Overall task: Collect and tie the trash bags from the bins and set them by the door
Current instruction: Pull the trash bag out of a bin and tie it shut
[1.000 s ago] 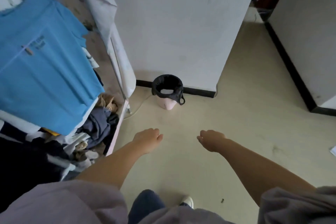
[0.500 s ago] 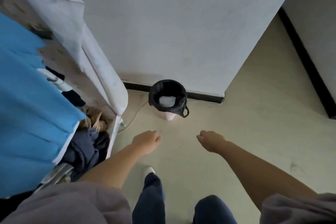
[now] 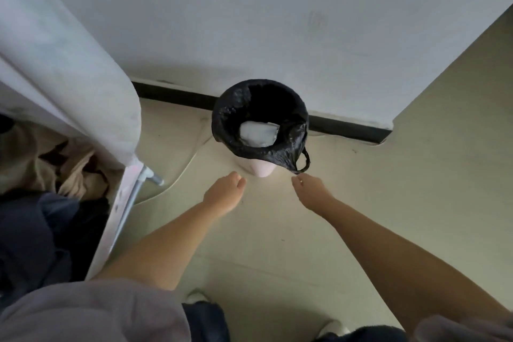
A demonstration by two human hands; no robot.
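A small pink bin (image 3: pixel 262 169) stands on the floor against the white wall. A black trash bag (image 3: pixel 230 114) lines it, folded over the rim, with white paper (image 3: pixel 258 133) inside. One bag handle loop (image 3: pixel 304 162) hangs down the bin's right side. My left hand (image 3: pixel 224 194) is just below and left of the bin, fingers curled, holding nothing. My right hand (image 3: pixel 311 191) is just below the hanging loop, fingertips close to it, nothing gripped.
A fabric wardrobe with a white cover (image 3: pixel 69 64) and piled clothes (image 3: pixel 41 203) stands at the left. A thin white cable (image 3: pixel 180 178) runs along the floor beside the bin. The wall corner (image 3: pixel 391 125) opens to floor at the right. My shoes (image 3: pixel 330 327) show below.
I have stepped closer and look more steeply down; the bin is now larger and nearer. Both hands have reached forward to just short of the bin.
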